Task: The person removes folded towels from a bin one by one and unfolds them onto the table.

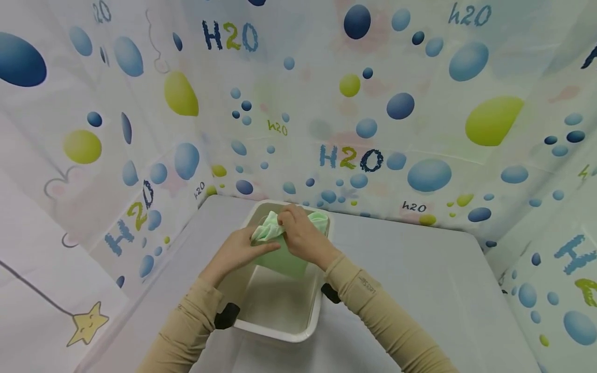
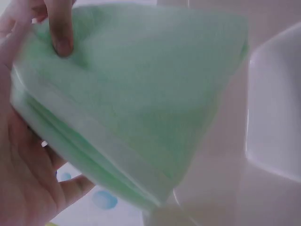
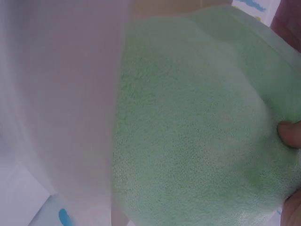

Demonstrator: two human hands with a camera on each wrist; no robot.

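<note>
Both hands are gripping the folded green cloth [image 1: 282, 243] above the white basin [image 1: 284, 331], left hand [image 1: 238, 254] underneath, right hand [image 1: 303, 235] curled over; layers are best kept pinched squarely together.

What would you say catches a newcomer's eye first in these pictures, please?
Most likely the pale green cloth, held by both hands over the far end of a white plastic tub on the grey table. The left hand grips its left edge, and the right hand clutches the bunched top. Around the table hangs a white curtain printed with blue and lime bubbles and "H2O".
</note>
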